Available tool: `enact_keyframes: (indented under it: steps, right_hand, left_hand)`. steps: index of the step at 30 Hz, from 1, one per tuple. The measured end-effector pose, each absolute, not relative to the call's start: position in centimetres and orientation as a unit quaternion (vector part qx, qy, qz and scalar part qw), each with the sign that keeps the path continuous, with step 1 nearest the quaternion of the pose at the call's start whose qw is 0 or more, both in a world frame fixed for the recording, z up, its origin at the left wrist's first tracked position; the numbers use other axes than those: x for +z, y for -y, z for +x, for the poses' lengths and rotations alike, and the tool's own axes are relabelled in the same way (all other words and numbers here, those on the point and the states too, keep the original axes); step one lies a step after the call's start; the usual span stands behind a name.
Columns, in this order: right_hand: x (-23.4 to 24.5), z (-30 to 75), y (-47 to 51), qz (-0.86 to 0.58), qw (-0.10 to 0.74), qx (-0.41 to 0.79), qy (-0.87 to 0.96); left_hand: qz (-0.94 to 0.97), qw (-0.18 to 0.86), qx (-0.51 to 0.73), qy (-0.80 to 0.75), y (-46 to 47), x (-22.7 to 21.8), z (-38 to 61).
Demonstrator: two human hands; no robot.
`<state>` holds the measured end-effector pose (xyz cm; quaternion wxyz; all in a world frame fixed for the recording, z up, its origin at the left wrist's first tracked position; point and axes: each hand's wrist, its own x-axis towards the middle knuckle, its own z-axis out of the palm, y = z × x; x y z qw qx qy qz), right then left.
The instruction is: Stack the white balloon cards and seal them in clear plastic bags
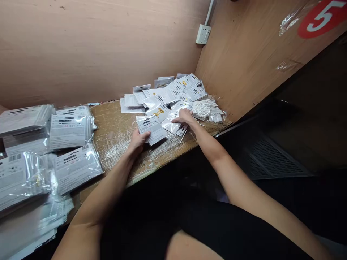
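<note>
My left hand (137, 142) grips the near edge of a small stack of white labelled packets (152, 128) lying on the wooden table (114, 133). My right hand (184, 116) rests palm down on a clear plastic packet (171, 125) at the edge of a loose pile of packets (173, 94). Its fingers are curled onto the packet. One packet (158, 112) in the pile shows a gold-coloured piece.
Bundles of wrapped packets (69, 130) are stacked at the left, more at the near left (24, 177). A bag of small white parts (206, 108) lies at the right by the wooden side wall (244, 54). A wall socket (203, 34) sits in the corner.
</note>
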<state>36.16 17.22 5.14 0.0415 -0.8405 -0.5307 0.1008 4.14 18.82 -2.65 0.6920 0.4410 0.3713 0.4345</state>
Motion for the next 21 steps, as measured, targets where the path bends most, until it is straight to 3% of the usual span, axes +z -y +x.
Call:
enact_keyframes:
  steps: [5,9,14,17,21]
  right_hand:
    - [7.8,39.2,-19.5,-0.86,0.023,0.047,0.508]
    - [9.5,40.0,-20.7,-0.871,-0.005,0.079,0.484]
    - [13.6,40.5,-19.5,-0.809,0.154,0.056,0.565]
    - [16.2,40.0,-17.3,-0.733,0.202,0.134,0.636]
    - [16.2,34.0,-15.3,-0.571,0.153,0.329,0.737]
  left_hand:
    - [0.439,0.714,0.412,-0.358,-18.7,-2.2,4.0]
    - [0.424,0.723,0.415,-0.353,-18.4,-1.7,3.8]
    - [0.391,0.704,0.452,-0.384,-18.8,-1.2,3.8]
    - [0.384,0.673,0.483,-0.408,-19.5,-1.2,3.7]
    - [0.399,0.668,0.49,-0.393,-19.3,-1.2,3.7]
